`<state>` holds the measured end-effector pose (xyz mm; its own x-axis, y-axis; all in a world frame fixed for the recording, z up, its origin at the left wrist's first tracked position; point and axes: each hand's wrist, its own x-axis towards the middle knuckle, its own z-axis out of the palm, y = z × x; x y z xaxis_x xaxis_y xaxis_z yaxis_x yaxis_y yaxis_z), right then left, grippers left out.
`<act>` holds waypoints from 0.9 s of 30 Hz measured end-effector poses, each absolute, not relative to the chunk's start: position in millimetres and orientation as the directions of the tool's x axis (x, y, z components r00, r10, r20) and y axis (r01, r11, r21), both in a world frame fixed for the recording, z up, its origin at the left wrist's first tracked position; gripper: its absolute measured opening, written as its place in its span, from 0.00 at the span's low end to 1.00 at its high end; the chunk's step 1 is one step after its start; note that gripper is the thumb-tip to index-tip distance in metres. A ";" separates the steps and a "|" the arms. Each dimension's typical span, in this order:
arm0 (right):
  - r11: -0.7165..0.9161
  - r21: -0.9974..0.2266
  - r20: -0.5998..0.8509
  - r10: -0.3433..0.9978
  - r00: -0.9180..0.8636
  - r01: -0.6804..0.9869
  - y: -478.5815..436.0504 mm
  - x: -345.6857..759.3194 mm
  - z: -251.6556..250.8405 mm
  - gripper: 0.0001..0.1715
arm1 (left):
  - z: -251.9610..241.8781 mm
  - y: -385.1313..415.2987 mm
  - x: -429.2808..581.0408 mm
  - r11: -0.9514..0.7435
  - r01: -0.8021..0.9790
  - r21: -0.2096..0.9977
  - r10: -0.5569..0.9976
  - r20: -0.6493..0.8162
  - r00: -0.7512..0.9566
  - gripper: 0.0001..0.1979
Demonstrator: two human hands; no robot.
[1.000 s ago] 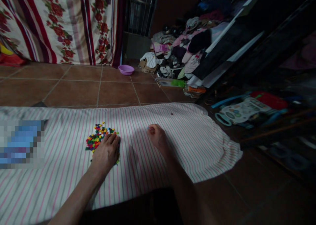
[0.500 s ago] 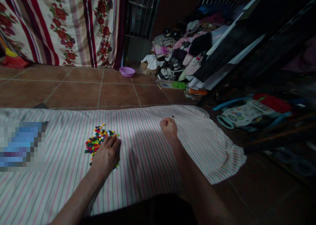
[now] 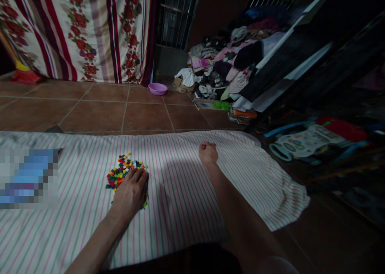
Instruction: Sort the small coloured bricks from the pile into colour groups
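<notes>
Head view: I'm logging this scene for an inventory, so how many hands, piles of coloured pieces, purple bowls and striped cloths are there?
Hands: 2, left hand and right hand
Pile of coloured pieces: 1
Purple bowl: 1
Striped cloth: 1
Total: 5

Left hand (image 3: pixel 130 192) flat on pile of coloured beads (image 3: pixel 122 172) on striped sheet (image 3: pixel 180 202); right hand (image 3: pixel 208 152) fisted right of the pile, on sheet near far edge.
</notes>
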<state>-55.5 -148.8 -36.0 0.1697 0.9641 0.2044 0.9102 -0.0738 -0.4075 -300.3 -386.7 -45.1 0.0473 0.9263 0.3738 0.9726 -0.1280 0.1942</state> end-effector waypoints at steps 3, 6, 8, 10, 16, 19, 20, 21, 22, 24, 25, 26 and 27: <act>-0.097 -0.396 0.182 0.966 0.182 0.913 -148.5 -57.2 -36.1 0.17 | -44.2 -386.9 -300.1 -0.126 0.971 0.202 0.925 0.378 0.042 0.16; -0.102 -0.383 0.185 0.965 0.184 0.918 -148.5 -57.1 -36.8 0.16 | -42.2 -386.9 -299.4 -0.134 0.968 0.212 0.921 0.388 0.042 0.16; -0.105 -0.375 0.191 0.963 0.188 0.921 -147.9 -56.4 -37.4 0.16 | -40.9 -387.1 -299.1 -0.138 0.968 0.209 0.920 0.388 0.047 0.15; -0.098 -0.373 0.199 0.963 0.183 0.923 -146.6 -55.1 -38.1 0.17 | -40.3 -387.3 -299.1 -0.137 0.970 0.200 0.920 0.389 0.050 0.15; -0.088 -0.387 0.240 0.951 0.193 0.918 -140.4 -49.1 -41.0 0.17 | -42.2 -387.3 -299.6 -0.132 0.976 0.171 0.919 0.390 0.056 0.15; -0.087 -0.370 0.235 0.954 0.184 0.925 -138.2 -47.3 -42.3 0.16 | -41.2 -387.2 -298.9 -0.126 0.980 0.154 0.920 0.387 0.057 0.15; -0.089 -0.363 0.231 0.956 0.183 0.927 -137.8 -47.1 -42.6 0.16 | -40.4 -387.2 -298.5 -0.123 0.981 0.150 0.921 0.385 0.056 0.15; -0.093 -0.359 0.227 0.956 0.183 0.929 -137.5 -47.2 -42.8 0.17 | -39.5 -387.3 -298.0 -0.120 0.982 0.145 0.923 0.380 0.057 0.15; -0.098 -0.356 0.223 0.957 0.187 0.929 -137.3 -47.3 -43.0 0.17 | -38.6 -387.4 -297.5 -0.119 0.983 0.138 0.925 0.375 0.059 0.15; -0.107 -0.361 0.215 0.957 0.195 0.927 -137.0 -47.2 -42.9 0.17 | -37.7 -387.6 -296.8 -0.119 0.985 0.125 0.929 0.363 0.066 0.15; -0.110 -0.366 0.211 0.957 0.198 0.924 -137.0 -46.9 -42.8 0.17 | -37.8 -387.6 -296.6 -0.118 0.986 0.119 0.930 0.361 0.068 0.15; -0.110 -0.374 0.206 0.958 0.198 0.921 -136.9 -46.3 -42.7 0.17 | -38.2 -387.7 -296.6 -0.118 0.987 0.113 0.930 0.362 0.070 0.16; -0.105 -0.383 0.203 0.960 0.195 0.918 -136.8 -45.5 -42.9 0.17 | -39.0 -387.7 -296.7 -0.118 0.987 0.109 0.929 0.364 0.071 0.16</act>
